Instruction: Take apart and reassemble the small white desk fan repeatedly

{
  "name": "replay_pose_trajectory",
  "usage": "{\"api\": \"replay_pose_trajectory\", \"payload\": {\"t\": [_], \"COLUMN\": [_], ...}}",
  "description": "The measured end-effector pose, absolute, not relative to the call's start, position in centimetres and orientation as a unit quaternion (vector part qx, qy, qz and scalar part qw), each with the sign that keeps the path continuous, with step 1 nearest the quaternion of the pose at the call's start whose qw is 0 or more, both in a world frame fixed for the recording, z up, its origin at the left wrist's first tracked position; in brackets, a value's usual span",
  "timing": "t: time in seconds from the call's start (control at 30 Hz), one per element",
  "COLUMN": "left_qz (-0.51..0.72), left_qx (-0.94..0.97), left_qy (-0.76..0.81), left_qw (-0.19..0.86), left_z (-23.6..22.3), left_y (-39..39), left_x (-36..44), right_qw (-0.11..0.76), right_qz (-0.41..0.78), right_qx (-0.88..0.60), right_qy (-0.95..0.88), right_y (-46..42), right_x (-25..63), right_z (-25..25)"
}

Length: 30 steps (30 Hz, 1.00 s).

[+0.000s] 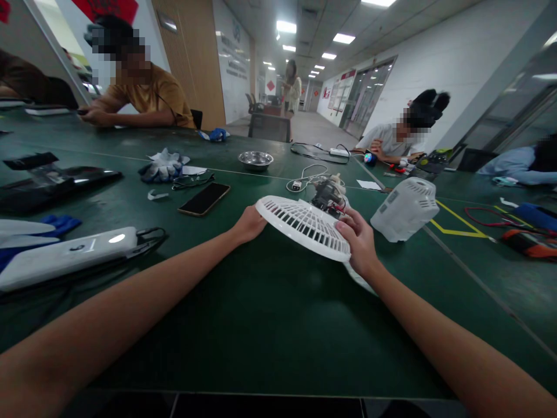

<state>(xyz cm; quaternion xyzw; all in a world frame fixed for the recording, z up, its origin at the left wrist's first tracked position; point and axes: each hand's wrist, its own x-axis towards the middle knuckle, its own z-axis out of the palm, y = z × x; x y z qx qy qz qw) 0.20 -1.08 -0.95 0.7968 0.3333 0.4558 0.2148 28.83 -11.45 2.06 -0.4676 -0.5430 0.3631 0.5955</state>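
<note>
A round white fan grille (304,226) is held tilted above the green table, between my two hands. My left hand (251,224) grips its left rim, with most of the fingers hidden behind it. On the right edge, my right hand (359,241) is closed around the rim, thumb on the near side. Just behind the grille sits a dark motor assembly (327,194) with wires and pale parts; whether it touches the grille I cannot tell. A white vented plastic housing (407,209) stands to the right of my right hand.
A phone (203,199), a metal bowl (256,160) and work gloves (163,166) lie beyond my left arm. A white power bank-like device (69,255) is at left. An orange-black meter (531,244) lies far right. People sit across the table.
</note>
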Motion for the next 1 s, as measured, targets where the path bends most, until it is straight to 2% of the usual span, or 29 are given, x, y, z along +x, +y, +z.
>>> {"api": "replay_pose_trajectory", "payload": {"t": [0.1, 0.23, 0.43, 0.53, 0.63, 0.73, 0.83, 0.9, 1.0], "left_qz": [0.370, 0.369, 0.447, 0.442, 0.442, 0.443, 0.438, 0.432, 0.431], "left_qx": [0.810, 0.759, 0.570, 0.480, 0.443, 0.505, 0.558, 0.573, 0.589], "left_qy": [0.383, 0.438, 0.419, 0.434, 0.455, 0.451, 0.446, 0.445, 0.445], "left_qw": [0.245, 0.310, 0.548, 0.621, 0.634, 0.587, 0.546, 0.536, 0.519], "left_z": [-0.9, -0.6, -0.5, -0.6, -0.7, -0.9, -1.0, -1.0, -1.0], "left_y": [-0.8, -0.6, -0.2, 0.1, 0.4, 0.2, -0.2, -0.4, -0.5], "left_x": [-0.3, -0.8, -0.3, 0.1, 0.2, 0.2, 0.2, 0.2, 0.1], "right_qw": [0.572, 0.525, 0.460, 0.422, 0.381, 0.399, 0.430, 0.412, 0.368], "right_qz": [0.273, 0.207, 0.166, 0.139, 0.116, 0.099, 0.002, -0.062, -0.028], "right_qx": [-0.490, -0.502, -0.505, -0.510, -0.492, -0.463, -0.498, -0.548, -0.589], "right_qy": [-0.598, -0.655, -0.711, -0.736, -0.774, -0.785, -0.753, -0.725, -0.718], "right_y": [-11.3, -10.8, -10.5, -10.8, -11.0, -10.3, -8.5, -7.0, -5.2], "right_x": [29.3, 29.4, 29.7, 29.7, 29.8, 30.8, 32.5, 33.9, 35.6], "right_z": [1.9, 0.9, 0.6, 1.1, 1.3, 1.2, 0.8, 0.2, -0.6]}}
